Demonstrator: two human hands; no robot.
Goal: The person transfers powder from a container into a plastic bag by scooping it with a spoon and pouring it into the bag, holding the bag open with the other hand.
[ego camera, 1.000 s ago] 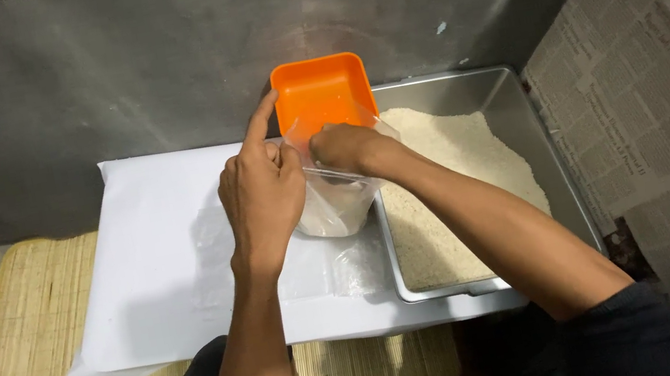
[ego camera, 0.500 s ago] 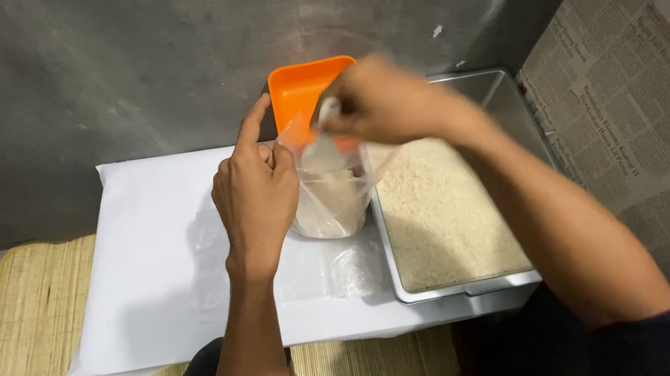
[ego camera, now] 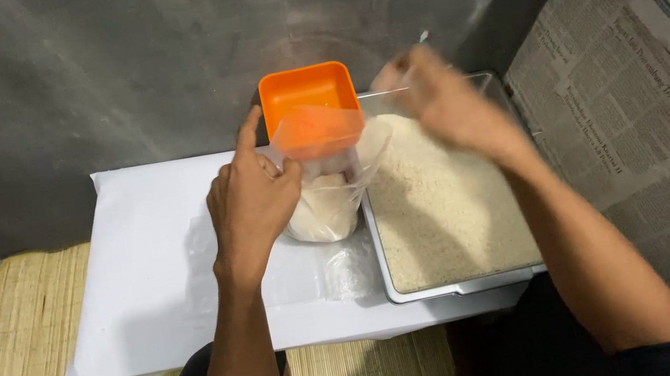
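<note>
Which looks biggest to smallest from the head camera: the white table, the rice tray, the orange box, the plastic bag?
1. White table
2. Rice tray
3. Plastic bag and orange box: these look about alike, and the left hand hides part of the bag.

a clear plastic bag (ego camera: 326, 199) part full of white grain stands on the white desk (ego camera: 140, 277), just left of the metal tray (ego camera: 462, 285).

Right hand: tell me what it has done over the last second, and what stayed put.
The right hand let go of the clear plastic bag and swung away to the right, now blurred above the far end of the metal tray of rice. The left hand stays on the bag's side, forefinger raised. The orange container and white-covered table have not moved.
</note>
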